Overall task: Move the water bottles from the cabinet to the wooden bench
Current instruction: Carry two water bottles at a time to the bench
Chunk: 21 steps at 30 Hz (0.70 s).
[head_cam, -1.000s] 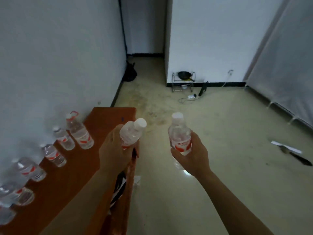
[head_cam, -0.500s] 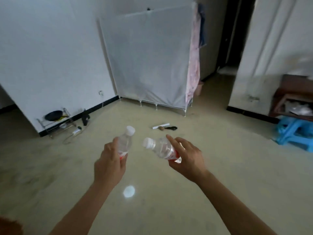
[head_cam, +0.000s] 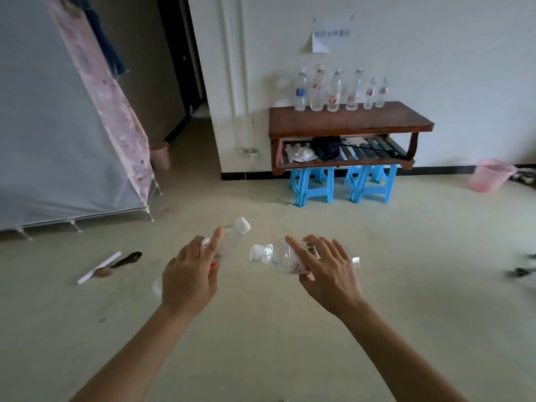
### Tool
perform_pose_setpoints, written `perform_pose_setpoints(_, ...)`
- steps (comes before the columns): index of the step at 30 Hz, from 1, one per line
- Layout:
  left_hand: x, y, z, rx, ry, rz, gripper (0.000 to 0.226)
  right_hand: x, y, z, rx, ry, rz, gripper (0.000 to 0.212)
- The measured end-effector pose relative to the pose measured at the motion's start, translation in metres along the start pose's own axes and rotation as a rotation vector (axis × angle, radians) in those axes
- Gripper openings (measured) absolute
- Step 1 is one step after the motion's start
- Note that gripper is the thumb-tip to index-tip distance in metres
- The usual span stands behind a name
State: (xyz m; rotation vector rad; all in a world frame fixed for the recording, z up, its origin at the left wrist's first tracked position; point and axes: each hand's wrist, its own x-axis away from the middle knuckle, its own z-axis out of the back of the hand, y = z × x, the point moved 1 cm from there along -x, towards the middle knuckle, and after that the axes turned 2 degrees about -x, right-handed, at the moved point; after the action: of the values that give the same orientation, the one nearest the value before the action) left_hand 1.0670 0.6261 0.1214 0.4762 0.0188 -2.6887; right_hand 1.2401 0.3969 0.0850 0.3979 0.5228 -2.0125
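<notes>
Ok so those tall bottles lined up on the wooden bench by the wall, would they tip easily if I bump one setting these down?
Probably yes. The tall bottles are narrow and high, so a nudge near the top could topple one. They stand close together, so one might knock its neighbour. They look like clear thin plastic, likely light if empty; how full they are is unclear. The bench has free space in front.

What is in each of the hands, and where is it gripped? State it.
Left hand: a water bottle, held round its body. Right hand: a second water bottle, tipped sideways, gripped at mid-body.
</notes>
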Motion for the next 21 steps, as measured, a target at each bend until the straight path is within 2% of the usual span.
perform_pose_setpoints(6, -0.205, 0.098, -0.074, 0.107, 0.032, -0.215, 0.083, -0.062, 0.176, 0.031, 0.149, 0.029, -0.226, 0.094)
perform_pose_setpoints(12, -0.353, 0.222, -0.131, 0.088, -0.042, -0.435, 0.075, -0.062, 0.323, 0.067, 0.25, 0.111, -0.504, 0.092)
perform_pose_setpoints(15, -0.416, 0.292, -0.164, 0.121, -0.014, -0.518, 0.08, -0.064, 0.408, 0.068, 0.27, 0.14, -0.57, 0.091)
perform_pose_setpoints(21, -0.534, 0.408, -0.218, 0.131, -0.041, -0.553, 0.086, -0.108, 0.585, 0.08, 0.24, 0.121, -0.591, 0.094)
